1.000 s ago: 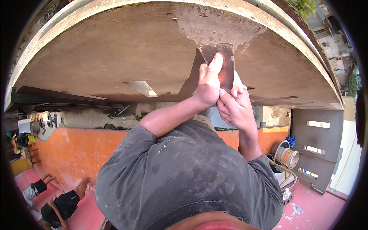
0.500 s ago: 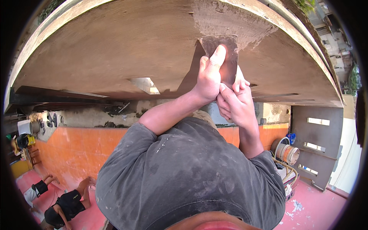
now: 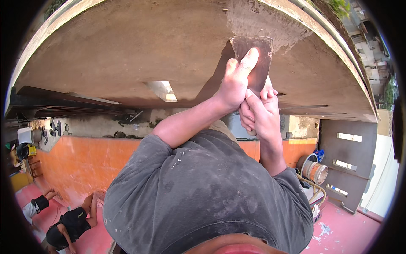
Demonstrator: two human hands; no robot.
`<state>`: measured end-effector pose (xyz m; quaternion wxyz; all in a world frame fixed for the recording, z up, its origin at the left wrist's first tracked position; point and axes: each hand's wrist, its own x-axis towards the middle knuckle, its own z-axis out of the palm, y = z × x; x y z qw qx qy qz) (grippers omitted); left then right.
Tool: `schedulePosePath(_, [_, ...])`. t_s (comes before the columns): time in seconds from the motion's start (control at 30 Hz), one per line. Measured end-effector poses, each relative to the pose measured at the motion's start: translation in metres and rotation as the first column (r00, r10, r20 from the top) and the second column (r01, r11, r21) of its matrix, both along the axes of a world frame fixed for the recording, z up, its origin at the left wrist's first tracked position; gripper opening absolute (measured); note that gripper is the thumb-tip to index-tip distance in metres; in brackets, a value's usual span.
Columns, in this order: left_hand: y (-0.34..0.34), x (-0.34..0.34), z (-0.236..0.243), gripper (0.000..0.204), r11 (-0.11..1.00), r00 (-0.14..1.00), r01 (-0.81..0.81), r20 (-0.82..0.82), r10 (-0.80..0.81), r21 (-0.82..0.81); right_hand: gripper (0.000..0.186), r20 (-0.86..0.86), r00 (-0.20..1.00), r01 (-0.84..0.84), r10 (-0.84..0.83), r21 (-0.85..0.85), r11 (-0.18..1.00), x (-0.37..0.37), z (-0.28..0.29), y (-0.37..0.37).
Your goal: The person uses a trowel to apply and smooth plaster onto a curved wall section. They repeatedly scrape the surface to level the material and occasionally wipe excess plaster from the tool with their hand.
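A dark, flat scraper blade [image 3: 263, 61] widens toward its far edge, which is at the brown-grey plastered surface [image 3: 127, 51] in front of me. The blade's shadow falls to its left. My left hand [image 3: 235, 82] is closed on the scraper, thumb pressed along the blade's face. Just below and to the right, my right hand [image 3: 261, 112] is closed around the scraper's lower end, which the fingers hide. Fingertips show past the blade's right side; I cannot tell which hand they belong to. A paler, streaky patch [image 3: 270, 25] spreads beyond the blade's far edge.
Rectangular openings [image 3: 163, 91] cut through the surface. A grey slotted panel [image 3: 349, 156] stands at the right, near an orange-banded bucket [image 3: 317, 172] and a metal frame [image 3: 315, 190]. Two people [image 3: 74, 224] are at the lower left on the pink floor [image 3: 342, 228].
The surface's upper part, the blade and both hands appear a little farther right in the picture. The blade's place against the pale patch looks nearly the same, and both hands keep their grip.
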<state>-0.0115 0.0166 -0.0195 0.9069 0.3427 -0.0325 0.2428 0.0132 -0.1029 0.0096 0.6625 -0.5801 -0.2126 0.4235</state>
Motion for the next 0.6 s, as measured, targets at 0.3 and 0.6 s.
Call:
schedulePosePath(0.3, [-0.007, 0.004, -0.003, 0.055, 1.0, 1.0, -0.001, 0.025, 0.001, -0.029, 0.031, 0.019, 0.999, -0.034, 0.033, 0.02, 0.999, 0.01, -0.009, -0.007])
schedulePosePath(0.6, [-0.014, 0.013, -0.007, 0.056, 0.998, 0.998, -0.063, -0.012, 0.063, -0.007, 0.028, -0.064, 0.993, -0.098, 0.103, 0.087, 0.991, 0.023, -0.009, -0.011])
